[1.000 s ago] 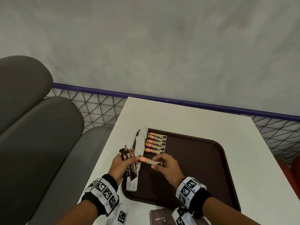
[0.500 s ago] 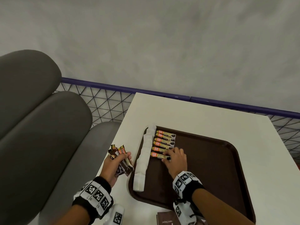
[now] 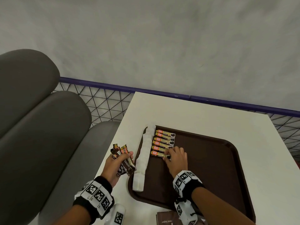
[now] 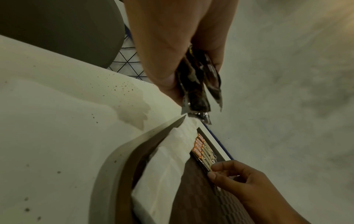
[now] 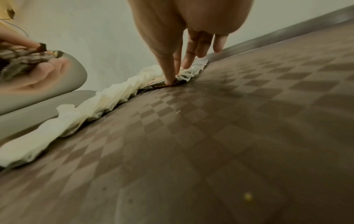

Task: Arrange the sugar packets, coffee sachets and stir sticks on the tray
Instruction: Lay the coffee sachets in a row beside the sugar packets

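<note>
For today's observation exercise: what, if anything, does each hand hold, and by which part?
The left hand grips a bunch of dark sachets around their middle. The right hand holds nothing; its fingertips press the nearest coffee sachet at its right end.

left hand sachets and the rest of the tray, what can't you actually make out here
- Count of dark sachets gripped in the left hand: overlapped and covered by fingers in the head view, blurred in the left wrist view.
- Right end of the nearest coffee sachet: under the right hand.
- Brown packet: cut off by the head view's bottom edge.
- Stir sticks: none identifiable.
</note>
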The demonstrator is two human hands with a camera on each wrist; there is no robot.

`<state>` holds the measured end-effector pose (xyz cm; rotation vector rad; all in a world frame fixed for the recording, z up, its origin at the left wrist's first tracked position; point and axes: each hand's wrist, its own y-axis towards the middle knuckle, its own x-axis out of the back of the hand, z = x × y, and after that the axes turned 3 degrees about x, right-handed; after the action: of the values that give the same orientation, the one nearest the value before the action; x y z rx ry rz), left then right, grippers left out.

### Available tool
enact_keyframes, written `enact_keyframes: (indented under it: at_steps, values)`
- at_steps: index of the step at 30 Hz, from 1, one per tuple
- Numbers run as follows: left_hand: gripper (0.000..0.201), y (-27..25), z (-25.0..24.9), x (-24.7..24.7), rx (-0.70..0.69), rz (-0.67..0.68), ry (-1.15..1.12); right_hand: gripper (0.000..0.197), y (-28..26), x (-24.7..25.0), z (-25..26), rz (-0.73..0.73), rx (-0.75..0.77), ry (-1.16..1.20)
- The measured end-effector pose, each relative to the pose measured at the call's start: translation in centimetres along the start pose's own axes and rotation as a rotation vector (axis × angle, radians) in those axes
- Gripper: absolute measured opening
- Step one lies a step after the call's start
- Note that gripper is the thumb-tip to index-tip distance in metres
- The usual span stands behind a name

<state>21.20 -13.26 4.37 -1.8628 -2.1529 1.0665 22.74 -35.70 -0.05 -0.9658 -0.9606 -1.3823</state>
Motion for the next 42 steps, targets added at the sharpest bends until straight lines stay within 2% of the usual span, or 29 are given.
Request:
enact_keyframes:
  at_steps: [7, 11, 15, 21, 24, 27, 31, 34, 35, 38, 42]
  values:
    - [0.025, -0.4, 0.0, -0.5, 0.017, 0.021, -0.005, 0.026, -0.4, 0.4, 0.2, -0.004, 0.007, 0.066]
    - [0.026, -0.5, 0.2, -0.8, 0.004, -0.007, 0.092, 0.021, -0.9, 0.9, 1.4, -0.049, 0.071, 0.168]
    - [0.019, -0.8, 0.2, -1.4, -0.03, -0.011, 0.103, 0.018, -1.2, 1.8, 3.6, -0.042, 0.148, 0.288]
    - [0.021, -1.5, 0.0, -2.1, -0.1, -0.028, 0.123, 0.019, -2.1, 2.1, 6.7, 0.129, 0.221, 0.525]
    - [0.023, -1.5, 0.0, -2.1, -0.122, -0.031, 0.109, 0.009, -2.5, 1.9, 7.3, 0.263, 0.168, 0.694]
    - [0.025, -1.9, -0.1, -2.3, -0.125, -0.01, 0.093, 0.012, -2.8, 2.3, 7.5, 0.337, 0.104, 0.854]
    - [0.021, -2.3, -0.2, -2.5, -0.126, 0.006, 0.092, 0.02, -2.9, 2.9, 7.3, 0.315, 0.052, 0.887]
    - [0.015, -2.1, -0.4, -2.1, -0.139, -0.043, 0.085, 0.012, -2.8, 3.7, 6.7, 0.265, 0.024, 0.893]
    - [0.013, -2.0, -0.5, -1.9, -0.143, -0.063, 0.08, 0.008, -2.8, 3.9, 6.4, 0.243, 0.023, 0.892]
    - [0.019, -1.9, -1.0, -1.4, -0.147, -0.096, 0.073, 0.017, -3.0, 4.7, 5.3, 0.187, 0.048, 0.839]
    - [0.021, -2.2, -1.3, -1.3, -0.116, -0.067, 0.088, 0.02, -3.5, 5.3, 4.4, 0.154, 0.093, 0.774]
